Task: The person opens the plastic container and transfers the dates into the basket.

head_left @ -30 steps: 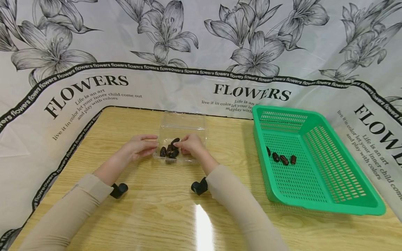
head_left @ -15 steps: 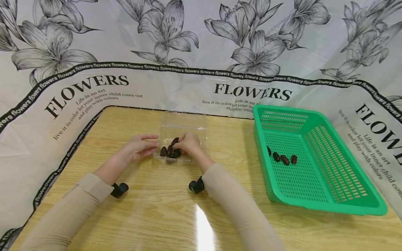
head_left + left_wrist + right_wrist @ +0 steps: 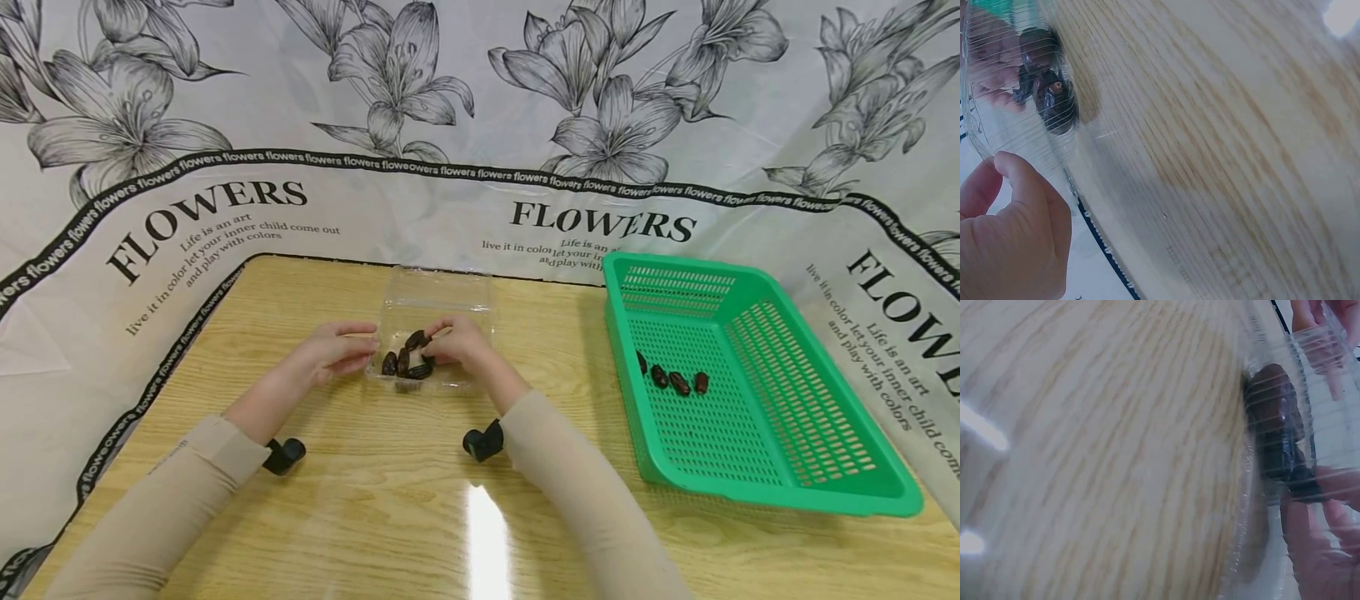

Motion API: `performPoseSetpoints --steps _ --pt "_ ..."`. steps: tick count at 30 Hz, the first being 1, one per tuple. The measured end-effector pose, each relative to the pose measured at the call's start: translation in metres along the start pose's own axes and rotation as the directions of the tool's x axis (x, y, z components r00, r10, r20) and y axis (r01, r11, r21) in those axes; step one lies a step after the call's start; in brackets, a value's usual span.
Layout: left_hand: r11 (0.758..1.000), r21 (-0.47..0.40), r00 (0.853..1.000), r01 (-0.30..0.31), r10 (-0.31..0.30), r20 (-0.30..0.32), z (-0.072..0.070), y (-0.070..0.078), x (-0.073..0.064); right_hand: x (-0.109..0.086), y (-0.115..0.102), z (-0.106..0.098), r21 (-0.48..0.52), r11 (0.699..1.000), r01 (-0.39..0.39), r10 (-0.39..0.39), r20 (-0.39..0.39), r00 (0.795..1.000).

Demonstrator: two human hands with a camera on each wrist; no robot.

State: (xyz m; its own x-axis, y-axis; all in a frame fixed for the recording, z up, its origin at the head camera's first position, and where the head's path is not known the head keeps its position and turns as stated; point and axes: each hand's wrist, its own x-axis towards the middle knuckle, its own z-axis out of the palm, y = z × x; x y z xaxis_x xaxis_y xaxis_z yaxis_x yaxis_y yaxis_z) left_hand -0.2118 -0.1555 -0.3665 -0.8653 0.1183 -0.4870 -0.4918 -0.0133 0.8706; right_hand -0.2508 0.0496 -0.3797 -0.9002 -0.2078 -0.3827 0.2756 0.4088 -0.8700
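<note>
A clear plastic box (image 3: 438, 287) stands on the table with its lid raised toward the back. Several dark dates (image 3: 389, 363) lie in its left part, one leaning at the back of the group. My left hand (image 3: 333, 354) pinches the box's left rim between thumb and forefinger, as the left wrist view shows. Inside the box, my right hand (image 3: 461, 343) pinches a date (image 3: 1305, 486) by its end. Through the ribbed wall in the right wrist view, the other dates (image 3: 1272, 403) lie right beside those fingers. Part of the held date is hidden by the hand.
A green perforated basket (image 3: 648, 446) stands on the right side of the table. Several dates (image 3: 679, 383) lie in a row near its left wall. Behind the wooden table (image 3: 367, 517) hangs a white cloth (image 3: 450, 200) with flower prints.
My right hand has shifted slightly inside the box, and the dates by its fingers have moved a little. My left hand stays at the rim. The basket's dates lie as before.
</note>
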Motion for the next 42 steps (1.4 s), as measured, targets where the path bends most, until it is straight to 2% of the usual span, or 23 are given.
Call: performPoseSetpoints --steps 5,33,42 --pt "1.0 -0.004 1.0 -0.002 0.002 0.001 -0.001 0.0 0.0 -0.003 -0.004 -0.007 0.039 0.999 0.019 -0.021 0.042 0.999" --pt "1.0 0.008 1.0 0.0 0.0 0.0 0.0 0.001 0.002 -0.036 -0.048 -0.037 0.059 0.997 0.043 -0.051 0.142 0.989" --pt "1.0 0.018 1.0 0.0 0.0 -0.001 -0.001 -0.001 0.003 -0.048 -0.056 -0.051 0.052 0.996 0.069 -0.078 0.2 0.977"
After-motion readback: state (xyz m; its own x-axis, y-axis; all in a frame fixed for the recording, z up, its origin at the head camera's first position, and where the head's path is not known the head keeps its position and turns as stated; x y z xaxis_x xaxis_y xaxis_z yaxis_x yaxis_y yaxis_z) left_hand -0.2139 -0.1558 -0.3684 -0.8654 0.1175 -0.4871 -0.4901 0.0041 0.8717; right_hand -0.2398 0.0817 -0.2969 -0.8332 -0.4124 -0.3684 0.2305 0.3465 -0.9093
